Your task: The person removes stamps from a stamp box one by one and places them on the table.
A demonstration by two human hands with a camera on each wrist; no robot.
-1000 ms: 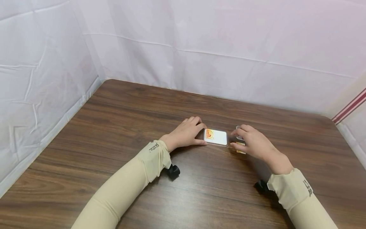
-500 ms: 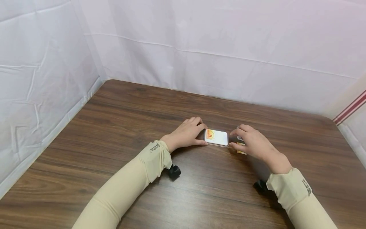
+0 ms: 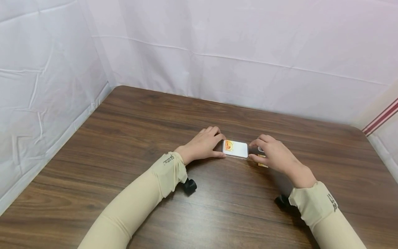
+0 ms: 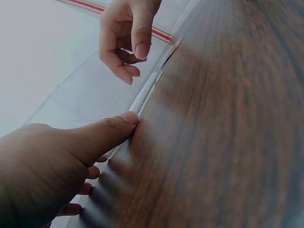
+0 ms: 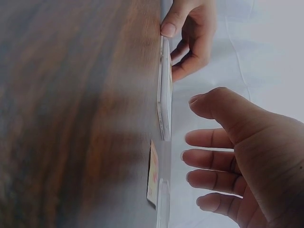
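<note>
Steadying the card case at its left end, the left hand pinches it flat on the table. The right hand hovers loosely spread at its right end, grasping nothing. Lifting or opening it looks yet undone.

Head view: we look forward and down over the table from some way back.
Wrist views: we sit low and close, facing each other along the tabletop.
Shared: the white card box.

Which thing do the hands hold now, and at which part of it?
The left hand holds the white card case at its left end, thumb on the near edge. The right hand hovers open beside it, holding nothing.
</note>
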